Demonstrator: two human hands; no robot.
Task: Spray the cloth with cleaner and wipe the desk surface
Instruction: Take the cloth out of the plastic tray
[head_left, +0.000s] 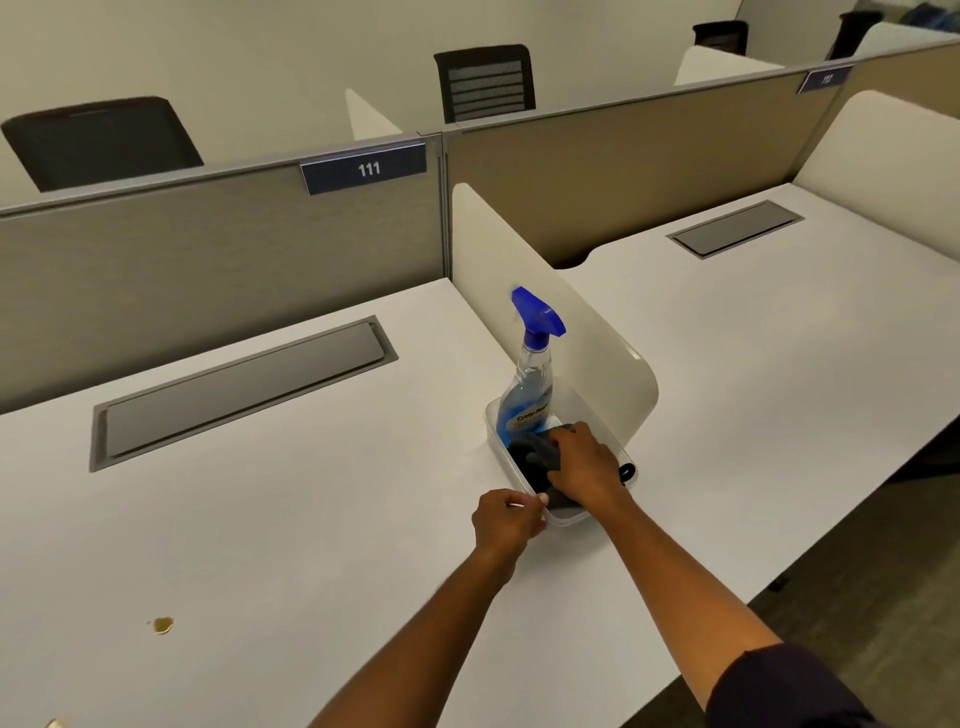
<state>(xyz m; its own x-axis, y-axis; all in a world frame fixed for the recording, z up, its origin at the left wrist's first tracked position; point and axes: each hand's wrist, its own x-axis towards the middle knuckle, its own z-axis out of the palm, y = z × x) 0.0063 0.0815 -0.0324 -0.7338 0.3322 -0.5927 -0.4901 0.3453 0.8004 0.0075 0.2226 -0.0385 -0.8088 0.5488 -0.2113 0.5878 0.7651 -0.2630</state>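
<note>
A clear plastic bin (566, 517) sits on the white desk (291, 519) against the low cream divider. Inside it stands a spray bottle (527, 384) of blue cleaner with a blue trigger head, upright. A dark grey cloth (535, 457) lies bunched in the bin's front half. My right hand (584, 462) reaches into the bin and closes on the cloth. My left hand (506, 522) pinches the bin's near left rim. A small brownish spill (162, 625) marks the desk at the front left.
A grey cable hatch (239, 389) is set into the desk behind the open surface. The cream divider (566, 332) separates a second desk (779, 364) on the right. Beige partition panels with number plates run along the back, with black chairs behind them.
</note>
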